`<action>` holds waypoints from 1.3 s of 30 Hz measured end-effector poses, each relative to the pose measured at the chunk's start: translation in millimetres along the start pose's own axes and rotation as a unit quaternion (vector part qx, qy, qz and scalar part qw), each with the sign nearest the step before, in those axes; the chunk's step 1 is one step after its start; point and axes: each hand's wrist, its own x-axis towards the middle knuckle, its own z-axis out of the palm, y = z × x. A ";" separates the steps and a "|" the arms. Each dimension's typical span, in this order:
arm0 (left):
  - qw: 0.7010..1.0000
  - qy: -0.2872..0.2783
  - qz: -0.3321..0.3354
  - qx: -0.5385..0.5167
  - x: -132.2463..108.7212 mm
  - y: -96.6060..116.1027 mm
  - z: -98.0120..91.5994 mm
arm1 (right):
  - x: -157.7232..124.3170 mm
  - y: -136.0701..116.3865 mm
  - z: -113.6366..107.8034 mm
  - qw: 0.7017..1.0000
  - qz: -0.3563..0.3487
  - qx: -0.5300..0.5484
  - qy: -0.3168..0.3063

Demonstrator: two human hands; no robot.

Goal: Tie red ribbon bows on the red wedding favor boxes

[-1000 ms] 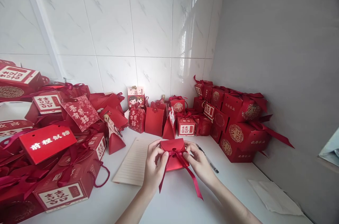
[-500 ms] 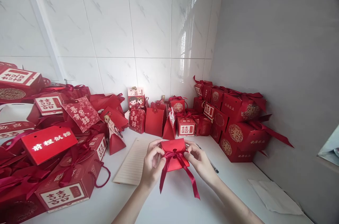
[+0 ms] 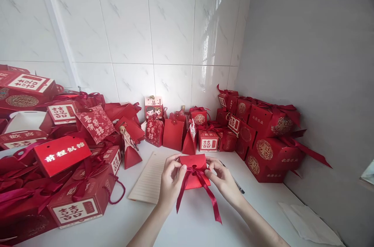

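Heap of red paper gift boxes (image 3: 73, 161) left of the small red paper pouch (image 3: 195, 167), lined notepad (image 3: 149, 180) beside it, left hand (image 3: 171, 182) and right hand (image 3: 223, 179) pinching its dark red ribbon (image 3: 201, 190), black pen (image 3: 238, 186) just right, stacked red ribboned boxes (image 3: 265, 138) further right.

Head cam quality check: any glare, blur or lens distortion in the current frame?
Head view: bright glare streaks the glossy wall tiles; wide-angle warp leans the white trim strip at left; left hand, right hand and the red gift box they hold are sharp, evenly lit, soft shadows only.
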 end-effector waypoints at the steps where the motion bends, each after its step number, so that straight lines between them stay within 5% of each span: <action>1: 1.000 0.020 -0.001 0.012 -1.1 0.1 1.3 | -0.3 0.4 0.8 1.000 0.000 -0.003 -0.004; 9: 0.979 0.115 0.096 0.137 -7.5 0.7 4.8 | -1.8 1.1 5.4 1.000 -0.011 0.006 0.006; 13: 0.981 0.094 0.106 0.134 -7.2 2.8 3.5 | -1.8 0.9 5.7 1.000 -0.013 0.002 0.012; 26: 0.996 0.057 -0.040 0.059 -7.2 5.9 3.6 | -4.1 4.8 6.5 0.999 -0.030 -0.019 0.005; 34: 0.993 0.009 0.038 0.112 -8.6 -0.7 3.6 | -6.7 4.0 2.2 0.989 -0.087 -0.114 0.026; 39: 0.984 0.038 0.071 0.159 -4.3 -5.6 2.2 | -9.5 3.4 5.1 0.967 -0.130 -0.215 0.038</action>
